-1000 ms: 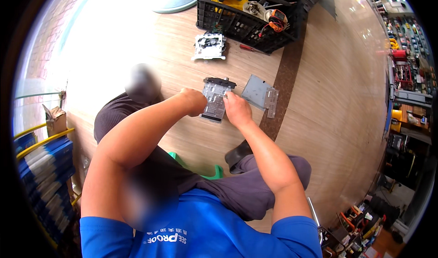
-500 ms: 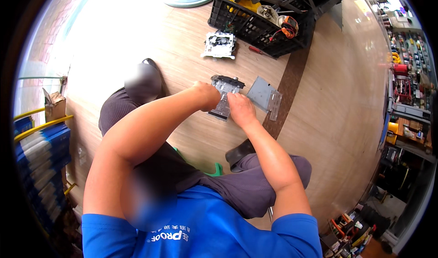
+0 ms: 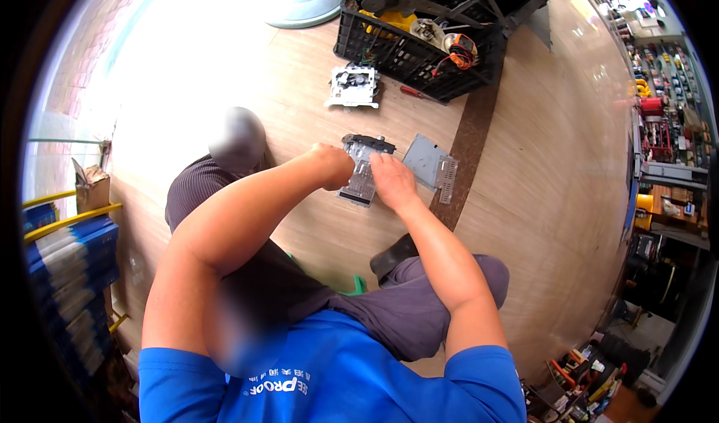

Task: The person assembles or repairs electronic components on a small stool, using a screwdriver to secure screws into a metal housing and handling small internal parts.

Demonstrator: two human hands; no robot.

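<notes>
Both hands, left hand [image 3: 334,166] and right hand [image 3: 392,181], grip a grey metal chassis [image 3: 362,170] with a black front edge, mid-frame. It sits over a wooden floor [image 3: 539,183]; 1 black crate [image 3: 419,45] stands at the top, shelves [image 3: 663,123] at right.

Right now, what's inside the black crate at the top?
The black crate holds a yellow item, a round grey part, an orange-rimmed device with red and black wires, and dark metal pieces. Whatever lies lower down is covered by those and the crate's walls.
</notes>
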